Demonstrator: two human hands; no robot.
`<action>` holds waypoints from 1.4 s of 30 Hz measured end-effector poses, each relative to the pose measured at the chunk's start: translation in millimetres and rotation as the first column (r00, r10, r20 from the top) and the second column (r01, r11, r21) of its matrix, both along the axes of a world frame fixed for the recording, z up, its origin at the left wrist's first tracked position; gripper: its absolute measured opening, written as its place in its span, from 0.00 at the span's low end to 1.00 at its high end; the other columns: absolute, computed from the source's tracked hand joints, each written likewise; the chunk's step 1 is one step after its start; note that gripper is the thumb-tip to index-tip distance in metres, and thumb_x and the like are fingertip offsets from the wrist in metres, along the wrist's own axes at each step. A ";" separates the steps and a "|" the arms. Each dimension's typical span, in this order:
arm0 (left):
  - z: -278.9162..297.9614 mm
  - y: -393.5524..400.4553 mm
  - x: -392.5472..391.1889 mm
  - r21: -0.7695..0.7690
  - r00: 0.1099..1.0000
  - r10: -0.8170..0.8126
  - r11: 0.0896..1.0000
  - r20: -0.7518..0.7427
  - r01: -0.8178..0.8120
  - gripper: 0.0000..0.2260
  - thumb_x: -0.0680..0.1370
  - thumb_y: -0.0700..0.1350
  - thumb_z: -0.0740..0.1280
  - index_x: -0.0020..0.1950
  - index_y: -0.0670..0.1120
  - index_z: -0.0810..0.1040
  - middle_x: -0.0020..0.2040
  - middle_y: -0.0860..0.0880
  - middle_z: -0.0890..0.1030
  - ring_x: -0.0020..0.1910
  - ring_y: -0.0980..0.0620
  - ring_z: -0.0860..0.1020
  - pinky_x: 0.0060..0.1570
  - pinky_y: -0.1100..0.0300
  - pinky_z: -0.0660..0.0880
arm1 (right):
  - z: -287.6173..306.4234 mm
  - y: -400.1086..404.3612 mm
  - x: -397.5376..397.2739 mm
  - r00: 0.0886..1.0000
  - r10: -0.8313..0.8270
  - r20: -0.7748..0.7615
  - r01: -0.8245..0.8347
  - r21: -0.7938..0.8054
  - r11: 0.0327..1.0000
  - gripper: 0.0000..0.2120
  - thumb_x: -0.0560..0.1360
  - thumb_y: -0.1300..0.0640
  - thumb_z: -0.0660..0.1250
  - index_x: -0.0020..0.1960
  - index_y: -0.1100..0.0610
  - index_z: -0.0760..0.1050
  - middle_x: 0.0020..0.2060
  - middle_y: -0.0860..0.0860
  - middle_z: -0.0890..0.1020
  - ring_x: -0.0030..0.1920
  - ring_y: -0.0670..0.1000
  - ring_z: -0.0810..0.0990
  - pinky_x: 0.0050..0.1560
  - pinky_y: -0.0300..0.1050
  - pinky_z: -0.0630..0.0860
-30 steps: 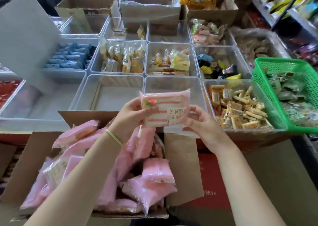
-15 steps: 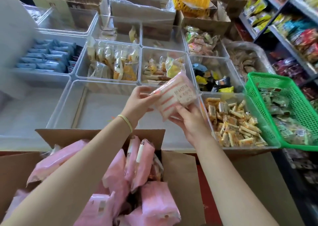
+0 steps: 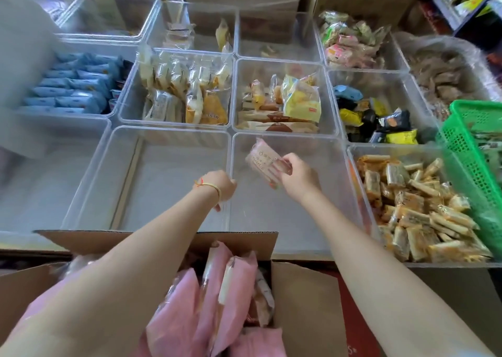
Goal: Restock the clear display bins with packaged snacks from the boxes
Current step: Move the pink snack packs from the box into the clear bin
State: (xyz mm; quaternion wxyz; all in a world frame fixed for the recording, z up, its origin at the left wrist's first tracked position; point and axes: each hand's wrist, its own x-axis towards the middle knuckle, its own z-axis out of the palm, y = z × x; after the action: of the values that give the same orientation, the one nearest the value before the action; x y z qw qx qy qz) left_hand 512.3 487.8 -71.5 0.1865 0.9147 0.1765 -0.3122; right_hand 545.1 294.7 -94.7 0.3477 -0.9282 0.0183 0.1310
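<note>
My right hand (image 3: 297, 178) grips a pink snack packet (image 3: 262, 159) and holds it low inside a clear bin (image 3: 336, 193) in the front row, which holds nothing else. My left hand (image 3: 222, 186) hangs over the wall between that bin and its bare left neighbour (image 3: 103, 182), fingers loosely curled downward, holding nothing. An open cardboard box (image 3: 304, 302) full of the same pink packets (image 3: 231, 288) sits right below my arms.
Other clear bins hold blue packs (image 3: 73, 87), yellow-and-clear packs (image 3: 187, 90), mixed cakes (image 3: 288, 104), dark and yellow packs (image 3: 377, 120) and orange bars (image 3: 418, 207). A green basket (image 3: 472, 150) stands at the right. Cardboard boxes line the back.
My left hand let go of the pink packet and pulled back left. My right hand carried the packet forward and down into the front bin. The camera tilted downward.
</note>
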 end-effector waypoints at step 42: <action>86.8 -2.9 -100.1 -0.204 0.767 0.011 0.966 0.642 0.157 0.10 0.79 0.46 0.63 0.52 0.48 0.83 0.50 0.47 0.82 0.51 0.47 0.77 0.53 0.52 0.74 | 122.7 13.5 -177.1 0.889 0.459 0.011 -0.457 0.103 0.883 0.08 0.80 0.55 0.64 0.56 0.48 0.79 0.49 0.44 0.80 0.50 0.44 0.78 0.50 0.42 0.74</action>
State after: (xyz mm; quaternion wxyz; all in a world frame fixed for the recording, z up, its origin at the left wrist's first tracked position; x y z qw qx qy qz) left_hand 412.2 484.9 15.3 0.3347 0.9419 0.0266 -0.0098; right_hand 367.9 308.1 28.0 0.3541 -0.8862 -0.2056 0.2167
